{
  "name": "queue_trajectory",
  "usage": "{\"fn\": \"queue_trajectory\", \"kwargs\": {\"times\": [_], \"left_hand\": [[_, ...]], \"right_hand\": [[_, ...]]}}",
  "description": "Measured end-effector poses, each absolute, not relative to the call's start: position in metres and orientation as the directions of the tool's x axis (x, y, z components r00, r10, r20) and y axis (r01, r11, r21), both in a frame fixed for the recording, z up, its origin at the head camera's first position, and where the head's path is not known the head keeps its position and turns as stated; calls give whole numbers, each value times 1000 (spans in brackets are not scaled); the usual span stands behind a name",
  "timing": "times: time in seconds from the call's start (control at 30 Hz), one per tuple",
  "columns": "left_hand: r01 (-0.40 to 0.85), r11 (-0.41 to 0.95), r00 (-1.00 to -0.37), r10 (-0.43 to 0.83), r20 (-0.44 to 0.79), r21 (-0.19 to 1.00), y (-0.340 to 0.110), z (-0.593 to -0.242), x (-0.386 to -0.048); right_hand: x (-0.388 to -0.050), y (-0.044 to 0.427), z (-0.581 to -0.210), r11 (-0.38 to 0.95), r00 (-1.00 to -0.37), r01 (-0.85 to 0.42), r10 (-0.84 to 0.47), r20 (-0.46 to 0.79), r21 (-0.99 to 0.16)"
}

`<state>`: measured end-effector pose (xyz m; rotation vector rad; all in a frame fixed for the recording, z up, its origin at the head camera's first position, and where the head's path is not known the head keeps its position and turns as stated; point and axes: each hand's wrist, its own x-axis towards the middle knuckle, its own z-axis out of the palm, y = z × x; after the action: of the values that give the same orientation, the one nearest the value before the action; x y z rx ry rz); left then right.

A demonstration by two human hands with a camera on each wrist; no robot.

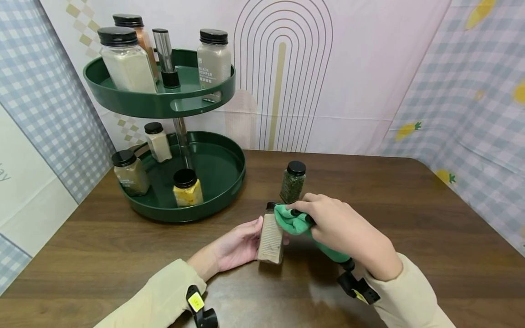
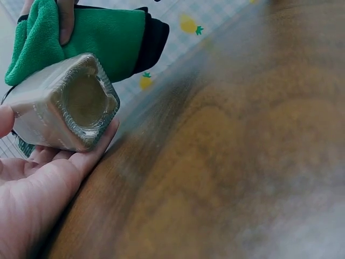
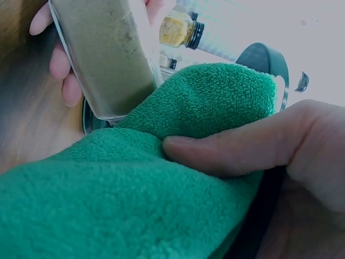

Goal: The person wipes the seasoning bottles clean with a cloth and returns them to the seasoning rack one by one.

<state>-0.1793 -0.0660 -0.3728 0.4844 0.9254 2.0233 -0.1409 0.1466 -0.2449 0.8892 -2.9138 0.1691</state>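
My left hand (image 1: 239,243) grips a square glass jar (image 1: 270,239) of beige powder, tilted above the wooden table. In the left wrist view the base of the jar (image 2: 86,102) faces the camera, with fingers beneath it. My right hand (image 1: 338,223) pinches a green cloth (image 1: 292,220) against the jar's upper part, by its black lid. The right wrist view shows the thumb pressing into the folds of the cloth (image 3: 205,102), which overlaps one end of the jar (image 3: 105,54). Part of the cloth hangs below the right hand.
A jar of green herbs (image 1: 292,183) stands just behind the held jar. At the left, a two-tier green rack (image 1: 160,105) carries several black-lidded jars, including a yellow one (image 1: 188,193) below. Patterned fabric (image 1: 357,91) hangs behind the wooden table (image 1: 102,255).
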Motion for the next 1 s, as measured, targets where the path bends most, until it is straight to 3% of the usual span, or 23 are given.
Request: {"fn": "queue_trajectory", "kwargs": {"times": [0.43, 0.77, 0.87, 1.0], "left_hand": [[-577, -347, -615, 780, -115, 739, -64, -372, -180], [-622, -370, -569, 819, -73, 691, -66, -372, -183], [-605, -372, -587, 806, -78, 704, -65, -373, -182], [-561, -378, -625, 777, -76, 737, -64, -374, -180]], "right_hand": [[-134, 141, -247, 763, -764, -631, -643, -57, -141], [-128, 138, -244, 666, -624, -710, -746, -232, -229], [-127, 143, -240, 640, -621, -727, -767, -159, -250], [-129, 150, -236, 674, -687, -725, -723, 78, -140]]}}
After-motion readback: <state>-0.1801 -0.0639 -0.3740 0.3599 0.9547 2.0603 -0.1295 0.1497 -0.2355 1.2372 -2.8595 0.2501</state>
